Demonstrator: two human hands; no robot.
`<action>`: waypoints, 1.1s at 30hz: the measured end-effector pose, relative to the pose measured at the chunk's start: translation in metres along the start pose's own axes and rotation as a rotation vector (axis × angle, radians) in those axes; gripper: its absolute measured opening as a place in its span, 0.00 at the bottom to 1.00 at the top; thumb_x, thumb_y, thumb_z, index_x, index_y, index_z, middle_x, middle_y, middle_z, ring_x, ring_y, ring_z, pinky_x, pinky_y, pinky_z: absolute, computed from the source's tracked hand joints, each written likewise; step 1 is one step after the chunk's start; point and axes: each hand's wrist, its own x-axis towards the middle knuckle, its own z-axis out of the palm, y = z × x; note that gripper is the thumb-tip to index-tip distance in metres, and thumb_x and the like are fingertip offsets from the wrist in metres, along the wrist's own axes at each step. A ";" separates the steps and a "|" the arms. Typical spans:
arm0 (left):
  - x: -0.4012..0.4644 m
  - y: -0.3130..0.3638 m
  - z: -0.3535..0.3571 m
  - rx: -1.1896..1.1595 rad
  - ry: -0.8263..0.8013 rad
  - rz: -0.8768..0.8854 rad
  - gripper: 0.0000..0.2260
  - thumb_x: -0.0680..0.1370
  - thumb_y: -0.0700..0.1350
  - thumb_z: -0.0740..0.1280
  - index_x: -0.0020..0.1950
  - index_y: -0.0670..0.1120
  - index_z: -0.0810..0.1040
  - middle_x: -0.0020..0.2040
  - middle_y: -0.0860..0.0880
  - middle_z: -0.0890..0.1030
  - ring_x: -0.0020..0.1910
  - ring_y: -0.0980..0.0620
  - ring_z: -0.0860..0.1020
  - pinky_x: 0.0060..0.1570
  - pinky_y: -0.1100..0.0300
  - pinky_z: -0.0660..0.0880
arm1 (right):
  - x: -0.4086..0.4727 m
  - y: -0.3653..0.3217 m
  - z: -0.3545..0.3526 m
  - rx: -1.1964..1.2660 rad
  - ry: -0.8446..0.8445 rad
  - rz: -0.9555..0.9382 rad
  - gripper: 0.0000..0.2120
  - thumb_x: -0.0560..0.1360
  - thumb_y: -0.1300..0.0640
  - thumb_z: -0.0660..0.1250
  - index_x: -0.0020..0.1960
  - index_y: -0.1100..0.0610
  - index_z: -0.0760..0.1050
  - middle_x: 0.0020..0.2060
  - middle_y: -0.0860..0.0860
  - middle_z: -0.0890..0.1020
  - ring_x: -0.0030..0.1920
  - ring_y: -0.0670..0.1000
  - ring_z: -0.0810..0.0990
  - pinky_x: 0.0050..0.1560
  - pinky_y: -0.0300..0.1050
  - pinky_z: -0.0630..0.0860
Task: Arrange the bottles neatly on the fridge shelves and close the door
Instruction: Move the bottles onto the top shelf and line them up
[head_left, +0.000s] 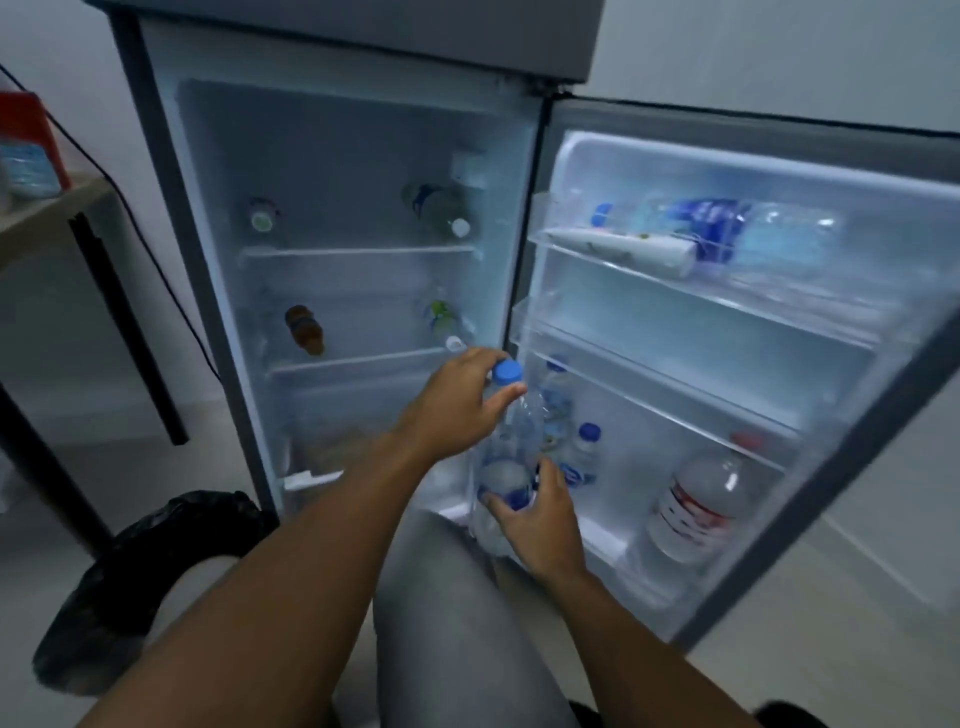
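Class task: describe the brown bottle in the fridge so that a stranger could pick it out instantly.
Start at the open fridge and look at its middle shelf. The brown bottle lies on the left side. It is the only dark one; the others are clear or pale.

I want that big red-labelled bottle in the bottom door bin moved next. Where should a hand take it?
Take the red-labelled bottle around its narrower upper body, above the label, reaching from the open front. It leans in the bottom door bin, whose rail hides its base.
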 end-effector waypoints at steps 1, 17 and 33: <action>0.002 0.013 0.006 -0.016 0.000 0.013 0.17 0.77 0.51 0.69 0.58 0.41 0.77 0.53 0.43 0.80 0.51 0.46 0.79 0.54 0.48 0.77 | -0.002 0.003 -0.011 0.007 0.033 -0.004 0.41 0.63 0.36 0.76 0.70 0.47 0.65 0.65 0.47 0.77 0.63 0.50 0.77 0.61 0.52 0.78; 0.019 0.085 0.091 -0.190 -0.094 0.088 0.17 0.76 0.52 0.71 0.59 0.43 0.77 0.54 0.48 0.80 0.52 0.52 0.78 0.57 0.53 0.77 | -0.004 0.043 -0.089 -0.035 0.353 0.135 0.37 0.63 0.48 0.82 0.67 0.53 0.68 0.61 0.51 0.78 0.59 0.55 0.79 0.56 0.55 0.81; 0.040 0.035 0.153 -0.116 -0.240 -0.011 0.18 0.77 0.55 0.68 0.62 0.47 0.77 0.56 0.48 0.80 0.53 0.51 0.77 0.56 0.54 0.76 | 0.011 0.072 -0.043 0.000 0.460 0.335 0.33 0.72 0.59 0.76 0.72 0.57 0.65 0.70 0.54 0.72 0.69 0.56 0.73 0.70 0.51 0.70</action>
